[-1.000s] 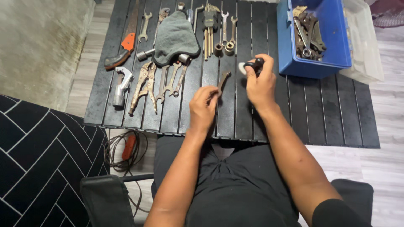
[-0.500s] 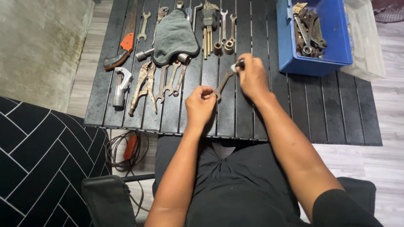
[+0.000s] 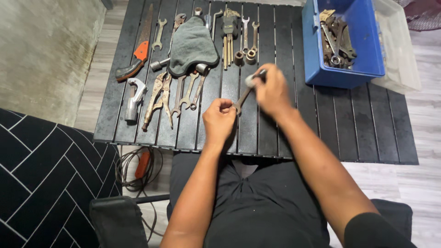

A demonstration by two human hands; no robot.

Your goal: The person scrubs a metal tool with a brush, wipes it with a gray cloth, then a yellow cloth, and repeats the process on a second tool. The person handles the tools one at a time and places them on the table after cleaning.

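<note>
Overhead: two hands over black slatted table (image 3: 358, 133). Left hand (image 3: 219, 120) fisted round lower end of one rusty wrench (image 3: 242, 98), held just above table centre. Right hand (image 3: 272, 89) w/ fingers pinched on small grey brush (image 3: 252, 79) at wrench's upper end. One blue bin (image 3: 363, 69) of tools top right; one grey cloth (image 3: 193, 46), one orange-handled saw (image 3: 138, 50) top left.

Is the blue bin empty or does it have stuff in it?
Not empty: the blue bin holds a pile of metal tools at its far end.
</note>
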